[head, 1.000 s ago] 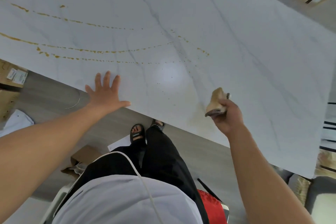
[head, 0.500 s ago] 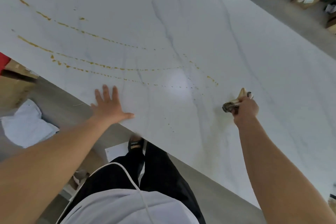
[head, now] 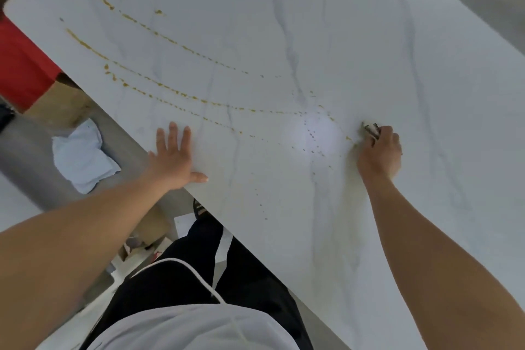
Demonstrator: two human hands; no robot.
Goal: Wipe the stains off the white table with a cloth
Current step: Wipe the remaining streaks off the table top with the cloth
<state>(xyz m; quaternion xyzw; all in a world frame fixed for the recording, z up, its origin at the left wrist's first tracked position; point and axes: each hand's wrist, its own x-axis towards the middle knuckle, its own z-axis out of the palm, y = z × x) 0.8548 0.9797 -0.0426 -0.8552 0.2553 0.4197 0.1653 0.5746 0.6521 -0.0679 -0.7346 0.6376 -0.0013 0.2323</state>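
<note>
Here, head view — cloth (head: 370,129) on the stained white table (head: 369,23).
The right hand (head: 379,153) curls its fingers round the bunched cloth that peeks out past the knuckles, against the tabletop. Just left of that grip sits a yellow-brown spot (head: 349,138); farther left, long arcs of stains (head: 176,91) cross the top — the left hand (head: 173,159) lies flat, fingers spread, at the near edge.

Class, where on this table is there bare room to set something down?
Bare: the table right of the right hand, and beyond the stains. Crowded: streaks run from the left corner to the cloth, past the left hand.
</note>
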